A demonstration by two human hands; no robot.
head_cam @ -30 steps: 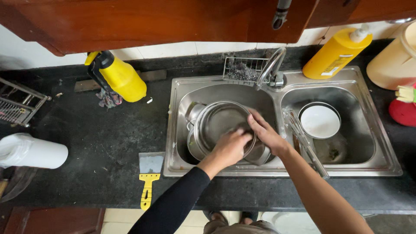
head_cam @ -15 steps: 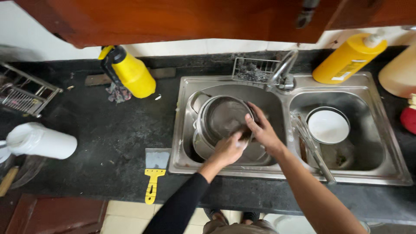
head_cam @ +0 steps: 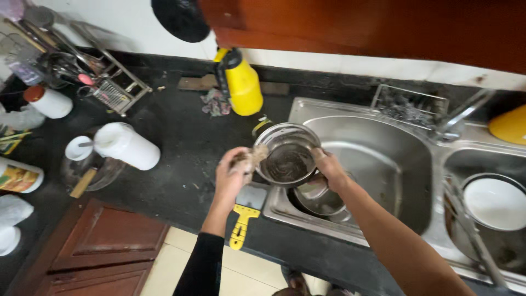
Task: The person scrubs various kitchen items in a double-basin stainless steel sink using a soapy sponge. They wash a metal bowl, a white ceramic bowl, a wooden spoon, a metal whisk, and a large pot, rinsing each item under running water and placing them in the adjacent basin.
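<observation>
The right hand point(head_cam: 327, 164) is clamped on the right rim of a round steel bowl point(head_cam: 287, 156), holding it tilted up over the left edge of the steel sink point(head_cam: 378, 164), while the left hand point(head_cam: 233, 175) has its fingers closed on a brownish scrubbing pad point(head_cam: 251, 158) pressed against the bowl's left rim. The inside of the bowl looks wet and streaked with dark residue, so by the look of it the scrubbing is under way rather than finished, and no rinse water runs from the faucet point(head_cam: 457, 118). Beneath the bowl, lower in the left basin, sits another steel vessel point(head_cam: 318, 194) that seems to be waiting, and in the right basin lies a white plate point(head_cam: 496, 203) with further ware under it, so a fair share of washing appears to be left. The counter point(head_cam: 181, 142) is black stone, speckled with crumbs. On it stand a yellow spray bottle point(head_cam: 241, 85) at the far wall, a white lidded jar point(head_cam: 129, 145) lying on its side to the left, a wire rack with utensils point(head_cam: 104, 82) in the far left corner, and a yellow-handled scraper point(head_cam: 244, 219) at the near edge just beside the sink. A reddish wooden cabinet point(head_cam: 356, 27) hangs overhead, another stands below the counter, and pale floor tiles show between.
</observation>
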